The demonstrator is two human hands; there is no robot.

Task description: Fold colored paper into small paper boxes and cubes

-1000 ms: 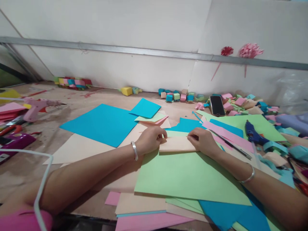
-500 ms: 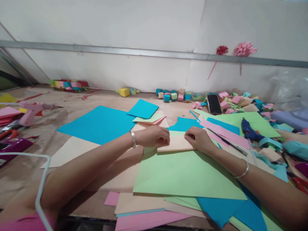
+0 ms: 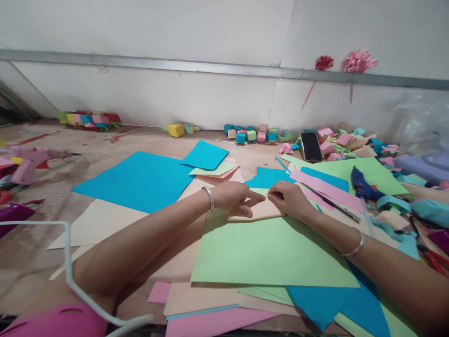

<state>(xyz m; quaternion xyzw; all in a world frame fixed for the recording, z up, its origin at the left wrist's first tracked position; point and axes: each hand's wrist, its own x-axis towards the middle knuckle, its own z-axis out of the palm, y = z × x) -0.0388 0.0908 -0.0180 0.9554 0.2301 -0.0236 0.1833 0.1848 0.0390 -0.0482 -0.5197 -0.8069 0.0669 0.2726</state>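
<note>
A small folded peach paper (image 3: pixel 262 211) lies on a large light green sheet (image 3: pixel 270 255) in the middle of the table. My left hand (image 3: pixel 235 196) rests on the paper's left part, fingers stretched flat and pressing along its upper edge. My right hand (image 3: pixel 288 199) is closed in a pinch on the paper's right upper edge. The fingertips of both hands almost meet above the paper. Each wrist wears a silver bangle.
A big blue sheet (image 3: pixel 136 180) and more coloured sheets surround the hands. A blue glue gun (image 3: pixel 361 186), a thin blade tool (image 3: pixel 331 202) and a phone (image 3: pixel 310 146) lie to the right. A pink glue gun (image 3: pixel 28 159) is at the left. Small paper cubes (image 3: pixel 250 135) line the wall.
My left hand has slid right along the peach paper's top edge and its fingers have stretched out toward the right hand. The right hand has barely moved.
</note>
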